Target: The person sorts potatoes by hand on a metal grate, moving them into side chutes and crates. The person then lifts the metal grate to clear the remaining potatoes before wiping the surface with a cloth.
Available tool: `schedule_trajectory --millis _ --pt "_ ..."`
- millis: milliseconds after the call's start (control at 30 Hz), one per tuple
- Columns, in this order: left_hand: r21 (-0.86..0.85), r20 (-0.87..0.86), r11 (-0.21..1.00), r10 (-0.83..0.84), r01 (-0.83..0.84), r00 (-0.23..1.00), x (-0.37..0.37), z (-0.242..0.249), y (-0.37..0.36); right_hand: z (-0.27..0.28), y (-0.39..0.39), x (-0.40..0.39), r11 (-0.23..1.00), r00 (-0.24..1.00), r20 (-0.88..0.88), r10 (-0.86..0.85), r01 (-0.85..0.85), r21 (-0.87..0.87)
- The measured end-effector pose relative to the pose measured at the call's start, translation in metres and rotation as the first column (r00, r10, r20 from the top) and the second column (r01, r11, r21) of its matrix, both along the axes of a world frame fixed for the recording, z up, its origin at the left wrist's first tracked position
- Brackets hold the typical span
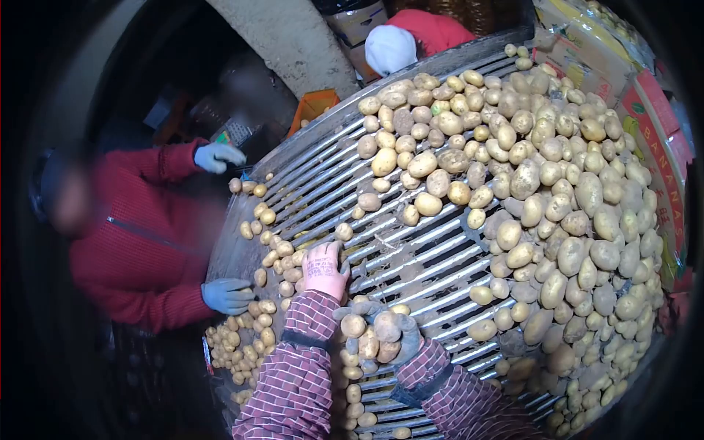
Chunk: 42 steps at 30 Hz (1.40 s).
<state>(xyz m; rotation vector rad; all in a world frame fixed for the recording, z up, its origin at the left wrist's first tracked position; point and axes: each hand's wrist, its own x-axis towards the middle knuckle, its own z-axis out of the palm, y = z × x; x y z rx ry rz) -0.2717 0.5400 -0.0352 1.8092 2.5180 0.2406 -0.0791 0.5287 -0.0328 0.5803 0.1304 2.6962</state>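
Observation:
My left hand [323, 268], in a pink glove with print on its back, is over the metal slats [400, 257], back up. Its fingers are bent downward, the thumb stands apart, and nothing shows in its grasp. A single potato [343, 232] lies just beyond its fingertips. Below and to the right, my right hand [407, 341], in a grey-blue glove, is cupped around several potatoes [368, 342]. Small potatoes [284, 249] lie to the left of my left hand. Under my wrists, more potatoes rest on the slats.
A large heap of potatoes [572, 220] covers the right side, against banana cartons [656, 154]. Across on the left is a co-worker in a red sweater [154, 227] with grey gloves. Another person in a white cap [391, 50] is beyond the far edge, near an orange crate [314, 105].

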Motion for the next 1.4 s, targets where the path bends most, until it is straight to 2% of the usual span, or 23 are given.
schedule_trajectory --millis 133,233,267,300,367,433,500,567,633,700,767,833,867,1000,1033,1100,1133,1167,1233,1267,1300,1367,1400 --pt "0.066 0.050 0.997 -0.032 0.028 0.998 -0.015 -0.007 -0.004 -0.007 -0.001 -0.002 0.999 0.998 -0.045 0.052 -0.051 0.012" --pt "0.259 0.279 0.960 0.034 -0.109 0.960 -0.016 0.014 0.005 -0.005 -0.003 0.002 0.996 0.995 -0.037 0.091 -0.091 0.024" --pt "0.338 0.282 0.935 0.004 -0.104 0.960 -0.017 0.019 0.015 -0.011 -0.007 0.000 0.994 0.999 0.019 0.038 -0.040 0.106" --pt "0.369 0.272 0.926 -0.022 -0.083 0.962 -0.014 0.029 0.027 -0.011 -0.006 0.004 0.982 0.990 0.059 0.129 -0.136 0.129" --pt "0.338 0.340 0.941 -0.106 -0.017 0.934 0.001 0.052 0.060 -0.015 -0.007 0.004 0.979 0.983 -0.027 0.179 -0.176 0.102" --pt "0.312 0.311 0.932 -0.282 0.182 0.908 0.004 0.043 0.089 -0.018 -0.007 0.001 0.983 0.980 -0.109 0.166 -0.156 0.097" --pt "0.306 0.148 0.861 -0.464 0.405 0.873 0.004 0.005 0.111 -0.025 -0.007 -0.001 0.982 0.988 -0.101 0.120 -0.103 0.157" --pt "0.185 0.016 0.918 -0.360 0.351 0.933 0.024 0.012 0.112 -0.046 -0.008 -0.006 0.949 0.995 -0.049 0.082 -0.063 0.309" --pt "0.044 0.012 0.969 -0.245 0.245 0.969 0.027 0.010 0.105 -0.038 -0.011 0.002 0.947 0.995 -0.022 0.102 -0.090 0.309" --pt "-0.054 0.025 0.981 -0.185 0.186 0.982 0.029 0.016 0.077 -0.017 -0.014 0.008 0.963 0.996 -0.002 0.084 -0.080 0.256" --pt "-0.005 -0.132 0.985 -0.174 0.175 0.976 0.035 0.012 0.035 -0.004 -0.018 0.007 0.976 0.999 -0.015 0.049 -0.045 0.213" --pt "-0.046 -0.082 0.994 -0.102 0.098 0.991 0.025 0.010 0.007 -0.012 -0.024 0.001 0.965 0.999 -0.051 0.008 0.005 0.263" --pt "-0.159 -0.041 0.987 0.005 -0.012 0.999 0.024 0.015 0.000 -0.040 -0.026 0.005 0.943 0.999 0.028 -0.027 0.016 0.332" --pt "-0.280 0.006 0.945 0.179 -0.170 0.984 0.021 0.027 -0.068 -0.023 -0.028 0.002 0.941 0.986 0.166 0.004 -0.060 0.334" --pt "-0.045 0.057 0.988 0.153 -0.151 0.987 0.017 0.011 -0.099 -0.021 -0.024 0.001 0.940 0.985 0.165 0.058 -0.110 0.324" --pt "0.018 0.169 0.992 0.124 -0.129 0.978 0.020 0.013 -0.146 -0.017 -0.023 0.001 0.951 0.981 0.160 0.112 -0.152 0.270" --pt "0.069 0.294 0.976 0.178 -0.206 0.939 0.026 0.022 -0.168 -0.017 -0.025 0.003 0.963 0.941 0.331 0.074 -0.153 0.221" --pt "0.111 0.420 0.951 0.220 -0.290 0.880 0.033 0.031 -0.190 -0.032 -0.020 0.000 0.952 0.955 0.256 0.147 -0.208 0.226" --pt "0.244 0.427 0.916 0.194 -0.319 0.883 0.049 0.056 -0.243 -0.032 -0.018 0.001 0.936 0.918 0.332 0.216 -0.292 0.197" --pt "0.246 0.442 0.914 0.191 -0.323 0.877 0.059 0.065 -0.274 -0.040 -0.019 0.001 0.926 0.891 0.419 0.173 -0.292 0.238" --pt "0.304 0.573 0.856 0.187 -0.419 0.798 0.071 0.070 -0.306 -0.012 -0.024 -0.002 0.906 0.794 0.594 0.129 -0.338 0.255" --pt "0.309 0.637 0.781 0.255 -0.543 0.728 0.091 0.092 -0.370 -0.022 -0.020 -0.004 0.881 0.725 0.685 0.071 -0.367 0.298" --pt "0.314 0.639 0.751 0.286 -0.581 0.714 0.094 0.107 -0.402 -0.012 -0.033 -0.005 0.913 0.672 0.740 -0.029 -0.283 0.293"
